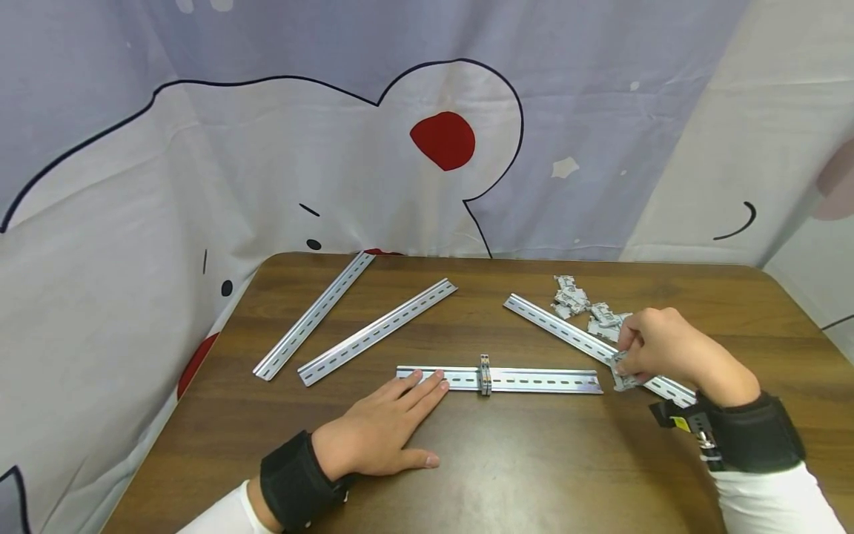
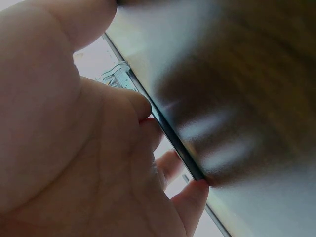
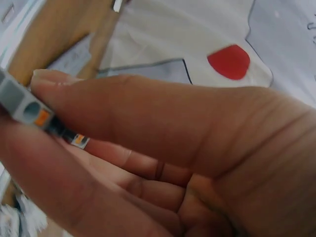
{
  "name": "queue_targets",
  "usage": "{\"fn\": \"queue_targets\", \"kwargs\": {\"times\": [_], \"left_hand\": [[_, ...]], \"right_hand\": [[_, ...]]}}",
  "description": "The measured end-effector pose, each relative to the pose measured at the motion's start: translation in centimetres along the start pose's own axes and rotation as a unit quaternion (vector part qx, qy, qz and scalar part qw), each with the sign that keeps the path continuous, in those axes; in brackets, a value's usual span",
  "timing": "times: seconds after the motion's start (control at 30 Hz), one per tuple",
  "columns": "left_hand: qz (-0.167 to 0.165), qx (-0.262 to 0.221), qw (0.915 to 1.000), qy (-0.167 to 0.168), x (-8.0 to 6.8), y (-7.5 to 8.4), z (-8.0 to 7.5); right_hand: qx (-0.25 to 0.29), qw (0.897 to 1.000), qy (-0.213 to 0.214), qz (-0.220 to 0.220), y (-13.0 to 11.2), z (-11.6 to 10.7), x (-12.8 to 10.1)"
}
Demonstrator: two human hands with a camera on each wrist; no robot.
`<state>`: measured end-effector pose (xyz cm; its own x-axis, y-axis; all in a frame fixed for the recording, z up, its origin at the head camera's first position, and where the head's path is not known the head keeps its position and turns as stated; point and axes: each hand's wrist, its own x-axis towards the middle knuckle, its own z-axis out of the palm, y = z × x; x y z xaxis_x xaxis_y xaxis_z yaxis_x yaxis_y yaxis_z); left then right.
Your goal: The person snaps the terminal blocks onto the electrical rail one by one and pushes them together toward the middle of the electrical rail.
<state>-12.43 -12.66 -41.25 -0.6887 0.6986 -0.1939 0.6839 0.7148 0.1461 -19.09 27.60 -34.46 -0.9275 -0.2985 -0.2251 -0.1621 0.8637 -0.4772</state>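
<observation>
While the left hand (image 1: 380, 437) lies flat, fingers on the near rail's (image 1: 534, 380) left end, right hand (image 1: 657, 345) pinching a grey terminal block (image 1: 623, 380) just right of it, bare surface (image 1: 534, 475) in front.

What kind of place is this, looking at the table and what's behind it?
Probably a makeshift assembly bench, not a factory floor: a wooden table carries slotted metal rails and a pile of small grey clip-on blocks, with cartoon-print cloth hung behind it.

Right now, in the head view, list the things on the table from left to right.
Far-left rail → second slanted rail → left hand → clipped-on terminal block → loose terminal blocks → right hand.
</observation>
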Motion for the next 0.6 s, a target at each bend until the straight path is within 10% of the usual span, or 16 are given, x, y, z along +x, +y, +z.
{"fn": "queue_targets", "kwargs": {"times": [0.6], "left_hand": [[0.003, -0.007, 1.0, -0.001, 0.0, 0.0, -0.1]], "right_hand": [[-0.057, 0.997, 0.028, -0.042, -1.6, 2.7, 1.5]]}}
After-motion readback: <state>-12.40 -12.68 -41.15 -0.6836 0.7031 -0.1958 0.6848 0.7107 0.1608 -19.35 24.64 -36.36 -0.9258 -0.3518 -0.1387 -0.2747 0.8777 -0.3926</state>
